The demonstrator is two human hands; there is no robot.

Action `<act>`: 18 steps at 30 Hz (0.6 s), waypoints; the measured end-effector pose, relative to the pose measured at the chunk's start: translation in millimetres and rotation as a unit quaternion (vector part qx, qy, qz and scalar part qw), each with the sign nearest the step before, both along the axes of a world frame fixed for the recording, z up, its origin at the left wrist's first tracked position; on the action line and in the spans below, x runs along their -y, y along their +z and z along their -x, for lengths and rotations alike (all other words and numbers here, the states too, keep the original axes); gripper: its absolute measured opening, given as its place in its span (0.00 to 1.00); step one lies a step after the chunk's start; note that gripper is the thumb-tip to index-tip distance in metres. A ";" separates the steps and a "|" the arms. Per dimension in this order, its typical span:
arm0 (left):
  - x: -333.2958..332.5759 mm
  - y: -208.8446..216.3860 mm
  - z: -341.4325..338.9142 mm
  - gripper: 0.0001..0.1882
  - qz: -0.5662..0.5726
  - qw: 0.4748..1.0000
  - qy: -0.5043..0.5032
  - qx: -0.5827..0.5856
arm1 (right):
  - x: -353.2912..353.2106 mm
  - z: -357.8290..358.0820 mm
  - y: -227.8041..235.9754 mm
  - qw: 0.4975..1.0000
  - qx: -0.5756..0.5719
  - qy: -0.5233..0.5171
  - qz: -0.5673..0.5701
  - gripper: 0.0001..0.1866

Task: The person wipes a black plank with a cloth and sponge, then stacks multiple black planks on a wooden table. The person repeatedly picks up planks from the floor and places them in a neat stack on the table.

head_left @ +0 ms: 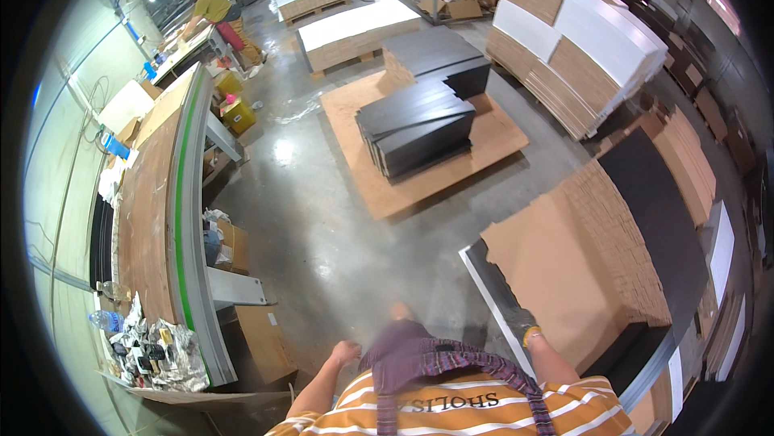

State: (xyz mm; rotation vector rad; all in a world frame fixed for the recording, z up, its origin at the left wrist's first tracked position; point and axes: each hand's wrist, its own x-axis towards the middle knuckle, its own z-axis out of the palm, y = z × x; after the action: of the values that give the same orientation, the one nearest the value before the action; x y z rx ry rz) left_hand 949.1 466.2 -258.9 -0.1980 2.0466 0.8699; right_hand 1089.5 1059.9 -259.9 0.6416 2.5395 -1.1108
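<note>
My left hand [348,351], bare, hangs beside my apron [427,359] with its fingers curled and nothing visible in them. On the right, my right hand [526,323] wears a dark glove with a yellowish cuff. Its fingers grip the near edge of a black panel [501,287], though the fingertips are partly lost against the dark surface. A long white edge [486,284] runs along that panel on my side. Beyond the hand lies a stack of brown boards [556,254] with ragged ends, and a wide black sheet [653,170] lies behind it.
Ahead, black panels [419,125] are stacked on a brown base board [387,202]. A long workbench [149,218] with a green-striped edge runs along the left. White-topped board stacks [572,41] stand farther back. A co-worker [218,20] leans over a far bench.
</note>
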 end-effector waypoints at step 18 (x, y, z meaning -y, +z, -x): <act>79.2 67.9 234.4 0.20 0.062 0.980 0.179 -0.060 | 85.0 410.6 41.3 0.859 0.297 0.379 -0.171 0.21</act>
State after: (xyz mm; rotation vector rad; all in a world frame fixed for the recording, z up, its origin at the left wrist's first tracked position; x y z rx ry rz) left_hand 714.7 387.0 -190.9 -0.6119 2.2166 0.9913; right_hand 678.9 974.9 -218.6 -0.0077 2.0945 -0.1412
